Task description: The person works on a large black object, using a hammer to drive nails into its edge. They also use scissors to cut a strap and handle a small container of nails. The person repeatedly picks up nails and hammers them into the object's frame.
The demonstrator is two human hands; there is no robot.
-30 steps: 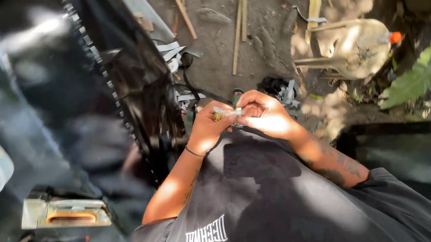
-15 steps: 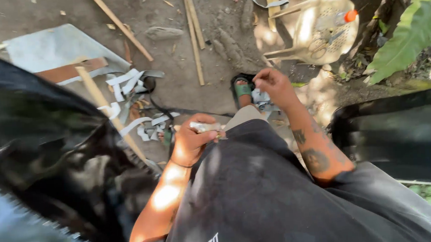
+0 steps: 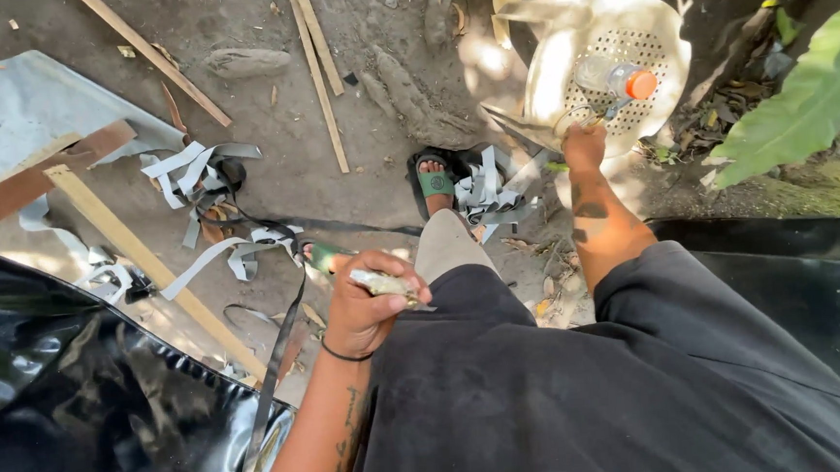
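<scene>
Left hand [image 3: 371,307]: still clenched on a small pale tool [image 3: 384,285].
Right hand [image 3: 585,145]: now stretched to the white chair [image 3: 565,62], grip unclear.

Bare dirt ground [image 3: 268,129] carries wooden slats [image 3: 318,72], grey strap scraps [image 3: 187,168] and a white plastic chair [image 3: 565,62].

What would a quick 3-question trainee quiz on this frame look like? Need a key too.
1. True or false: the left hand grips a small tool.
2. What is the right hand reaching to? A) plank B) plastic chair C) sandal
3. What colour is the cap of the bottle on the chair?

Key: 1 true; 2 B; 3 orange.
</scene>
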